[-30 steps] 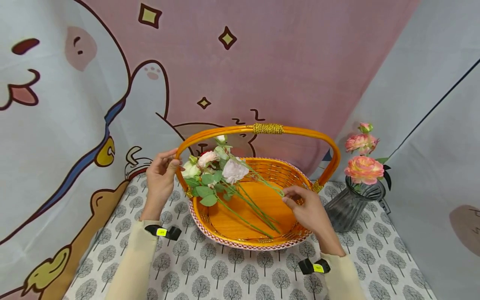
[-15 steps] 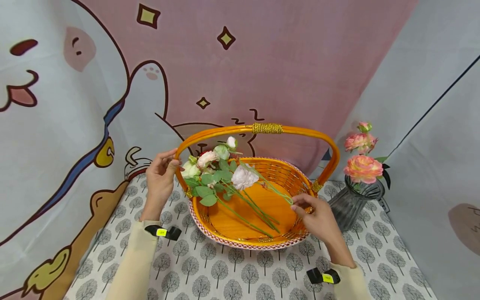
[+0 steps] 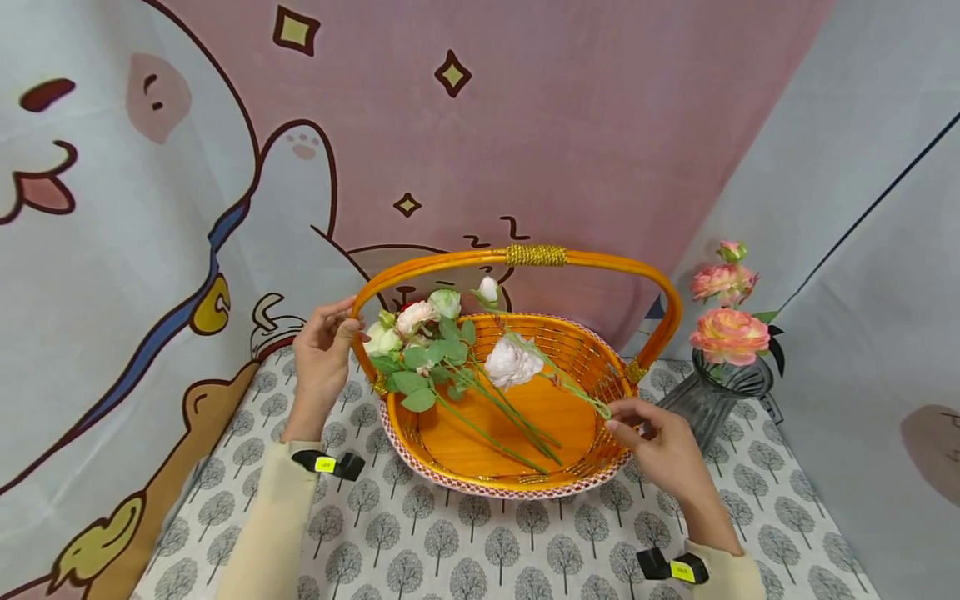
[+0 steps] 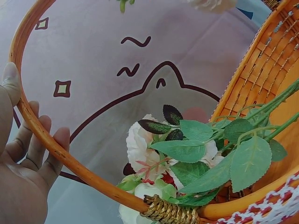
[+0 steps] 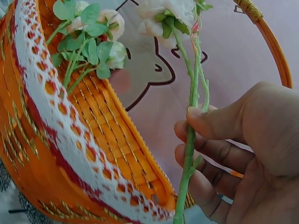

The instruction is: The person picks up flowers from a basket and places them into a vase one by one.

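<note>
An orange woven basket (image 3: 495, 487) with a tall arched handle (image 3: 607, 263) stands on the table. At the handle's left side my left hand (image 3: 322, 358) holds it, thumb on one side and fingers on the other. My right hand (image 3: 663, 443) pinches the green stem (image 5: 189, 144) of an artificial flower between thumb and fingers. That flower's pale pink-white bloom (image 3: 513, 362) and white bud (image 3: 488, 289) hang over the basket, tilted up to the left. Several other white and pale pink flowers (image 3: 416, 317) lie at the basket's left, their stems pointing right.
Right of the basket stands a grey ribbed glass vase (image 3: 708, 410) holding orange-pink flowers (image 3: 730, 336). A tree-print cloth (image 3: 442, 542) covers the table. A cartoon-printed curtain (image 3: 600, 125) hangs behind.
My right hand has moved right and slightly down, drawing the pale flower away from the others toward the basket's middle. The left hand stays at the handle.
</note>
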`<state>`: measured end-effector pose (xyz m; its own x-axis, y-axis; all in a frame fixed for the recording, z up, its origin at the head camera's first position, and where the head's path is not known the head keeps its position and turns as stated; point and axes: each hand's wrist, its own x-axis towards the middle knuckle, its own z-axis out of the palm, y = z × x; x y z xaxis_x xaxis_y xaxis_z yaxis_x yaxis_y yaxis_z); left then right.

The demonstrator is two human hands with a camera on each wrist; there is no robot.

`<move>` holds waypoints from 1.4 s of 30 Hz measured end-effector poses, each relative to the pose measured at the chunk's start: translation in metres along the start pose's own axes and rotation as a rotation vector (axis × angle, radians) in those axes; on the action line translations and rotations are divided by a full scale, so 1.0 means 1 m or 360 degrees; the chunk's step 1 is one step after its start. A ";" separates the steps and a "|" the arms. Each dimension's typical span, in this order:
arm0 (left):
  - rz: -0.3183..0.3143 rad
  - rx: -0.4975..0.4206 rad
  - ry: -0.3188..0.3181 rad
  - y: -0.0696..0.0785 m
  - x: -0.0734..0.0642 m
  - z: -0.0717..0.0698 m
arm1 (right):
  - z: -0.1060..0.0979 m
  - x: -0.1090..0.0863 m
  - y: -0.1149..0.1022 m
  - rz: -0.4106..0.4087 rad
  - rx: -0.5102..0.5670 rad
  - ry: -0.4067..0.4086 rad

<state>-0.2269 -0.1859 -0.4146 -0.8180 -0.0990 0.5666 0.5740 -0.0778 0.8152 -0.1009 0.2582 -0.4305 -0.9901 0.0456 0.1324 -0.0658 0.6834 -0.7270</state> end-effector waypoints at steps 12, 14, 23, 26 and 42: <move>-0.0033 0.0033 0.0016 0.001 -0.001 0.000 | -0.015 -0.009 0.010 -0.0027 0.0100 -0.0002; -0.0038 0.0038 0.0016 0.001 -0.001 0.000 | -0.017 -0.010 0.013 -0.0037 0.0126 0.0006; -0.0028 0.0018 0.0018 0.001 -0.001 0.001 | -0.027 -0.015 0.027 -0.0085 0.0189 0.0061; -0.0030 0.0020 0.0018 0.002 -0.001 0.001 | -0.032 -0.016 0.030 -0.0097 0.0177 0.0121; -0.0025 0.0066 0.0009 0.001 -0.001 0.000 | -0.043 -0.019 0.037 0.0045 0.0225 0.0323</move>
<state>-0.2254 -0.1857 -0.4141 -0.8267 -0.1039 0.5530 0.5589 -0.0383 0.8283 -0.0788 0.3145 -0.4309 -0.9477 0.2183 0.2328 -0.0690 0.5719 -0.8174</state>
